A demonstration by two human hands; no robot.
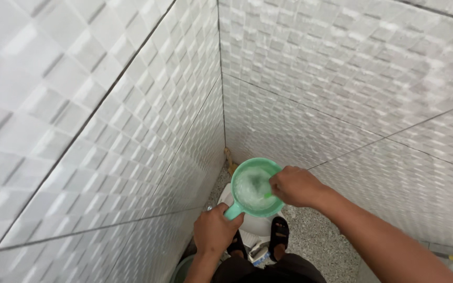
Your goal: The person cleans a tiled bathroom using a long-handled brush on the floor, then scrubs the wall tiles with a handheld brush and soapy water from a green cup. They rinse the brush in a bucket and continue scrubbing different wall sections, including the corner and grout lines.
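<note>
**Stirring foam in a green scoop**

Gripping the short handle of a green plastic scoop (256, 188), my left hand (215, 229) is closed tight around it, holding it level over my sandalled feet (279, 234). My right hand (295, 186) pinches something small and green, too hidden to name, dipped in the white froth already worked up. Glossy grey embossed wall tiles (132, 131) close the corner; speckled floor (315, 241) below.
</note>
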